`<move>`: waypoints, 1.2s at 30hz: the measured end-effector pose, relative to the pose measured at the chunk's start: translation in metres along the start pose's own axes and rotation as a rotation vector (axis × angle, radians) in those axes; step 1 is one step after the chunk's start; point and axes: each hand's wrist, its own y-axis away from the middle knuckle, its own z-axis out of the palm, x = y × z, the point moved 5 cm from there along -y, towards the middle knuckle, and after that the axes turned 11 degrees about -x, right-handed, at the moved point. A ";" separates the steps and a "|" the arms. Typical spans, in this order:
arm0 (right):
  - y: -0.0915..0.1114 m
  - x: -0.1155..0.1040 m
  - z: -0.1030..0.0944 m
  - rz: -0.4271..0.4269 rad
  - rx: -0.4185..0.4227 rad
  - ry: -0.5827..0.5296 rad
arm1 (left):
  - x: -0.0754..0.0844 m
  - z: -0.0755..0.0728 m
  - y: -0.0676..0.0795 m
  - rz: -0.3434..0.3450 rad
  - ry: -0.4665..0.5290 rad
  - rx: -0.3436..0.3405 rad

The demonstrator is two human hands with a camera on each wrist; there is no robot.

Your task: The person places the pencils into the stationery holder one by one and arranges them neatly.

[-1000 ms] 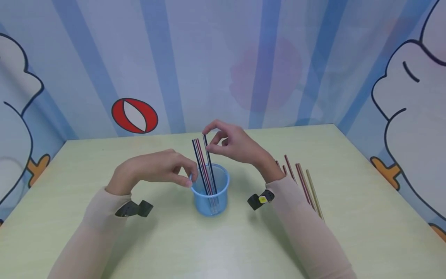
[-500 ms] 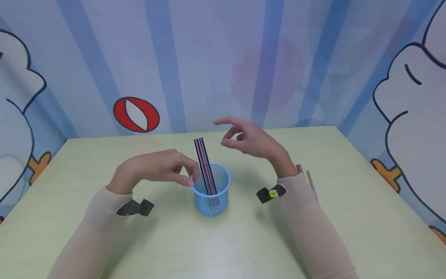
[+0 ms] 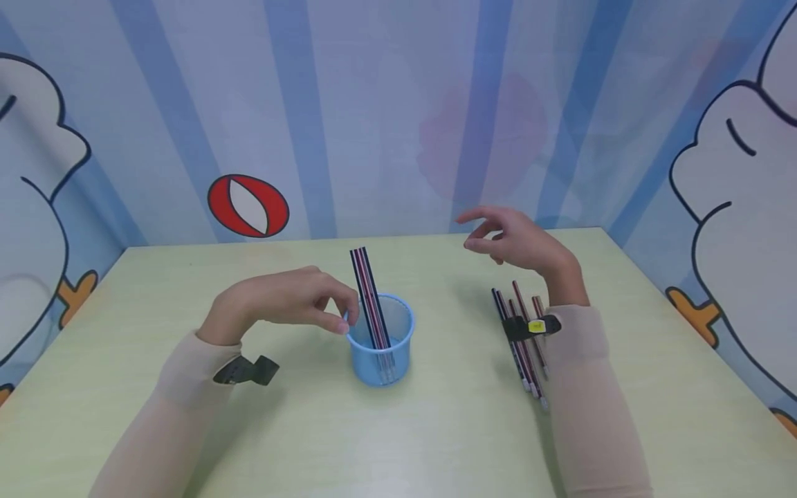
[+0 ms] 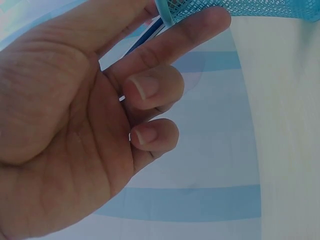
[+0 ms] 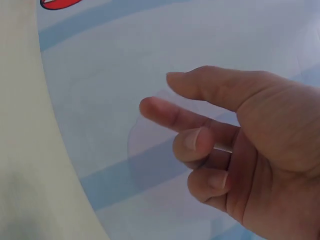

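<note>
Clock centred on the blue cup point(image 3: 371, 373), head view. Bench point(image 3: 448, 429) back edge ran along 12 o'clock against the striped backdrop point(image 3: 398, 138), corners near 10 and 2. Room for moving: a gap at 3 between cup and loose pencils, plus a wide stretch of bench toward 6. Cup stood upright mid-bench, mouth up. The cup pencils point(image 3: 371, 297) leaned inside it, long axis 11 to 5, tops at 11. Loose pencils point(image 3: 527, 365) lay at 3, roughly parallel, same slant, pale ends toward 5.

Counts: one cup; at least three pencils in it, bunched too tight for an exact number; at least five loose, partly covered by my right wrist camera point(image 3: 519, 328) and sleeve point(image 3: 591, 401).

My left hand point(image 3: 292, 297), at 10, pinched the rim between thumb and index, other fingers bent. My right hand point(image 3: 519, 242), at 2, hung above the bench, thumb and index apart, the rest curled, nothing held.
</note>
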 end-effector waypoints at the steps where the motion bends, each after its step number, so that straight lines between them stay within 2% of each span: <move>1: 0.001 0.004 0.000 0.018 -0.010 0.001 | 0.000 0.000 0.000 -0.001 0.002 -0.002; 10: 0.007 0.029 0.004 0.161 -0.129 0.051 | 0.000 0.000 0.000 0.002 0.006 -0.004; 17: 0.009 0.048 0.013 0.309 -0.276 0.129 | -0.001 0.000 0.000 -0.003 0.011 -0.002; 22: 0.011 0.058 0.019 0.405 -0.362 0.134 | -0.001 0.001 -0.001 -0.006 0.018 -0.005; 30: 0.009 0.071 0.031 0.506 -0.354 0.113 | 0.000 0.000 0.000 -0.002 0.013 -0.006; 36: -0.002 0.073 0.044 0.512 -0.314 0.129 | 0.000 0.000 0.000 -0.004 0.001 -0.005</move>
